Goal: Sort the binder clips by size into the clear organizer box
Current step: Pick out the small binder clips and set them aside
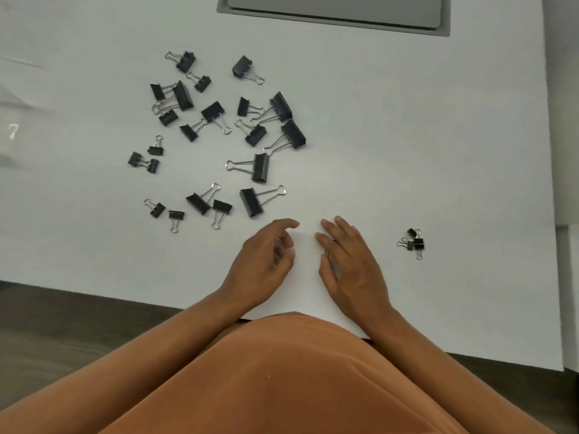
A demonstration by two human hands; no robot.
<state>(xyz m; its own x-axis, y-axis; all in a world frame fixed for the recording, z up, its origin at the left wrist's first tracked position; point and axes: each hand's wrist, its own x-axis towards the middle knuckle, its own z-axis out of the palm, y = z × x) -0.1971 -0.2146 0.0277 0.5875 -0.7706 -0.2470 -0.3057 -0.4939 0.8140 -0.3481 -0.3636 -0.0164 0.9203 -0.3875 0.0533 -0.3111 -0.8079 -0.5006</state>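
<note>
Clips [219, 133] are what I mostly see from the head camera: black binder clips with silver wire handles, in several sizes, scattered over the white table [407, 136] ahead and to the left of the hands. One of the bigger ones, the large clip [251, 202], lies nearest the left hand [266, 261], just beyond its fingertips and not touching. That hand hovers or rests low over the table with its fingers loosely curled and the index finger stretched forward, holding nothing. My view of the right hand [347, 261] shows it lying flat, palm down, fingers straight and slightly spread, also holding nothing. Well off to its right sits a small cluster [413, 242] of tiny clips bunched together, apart from the main scatter. At the far left edge I can make out something clear and glossy [15, 133], possibly the organizer box, but it is too washed out to be sure. A grey recessed panel [335, 10] is set into the table's far side.
</note>
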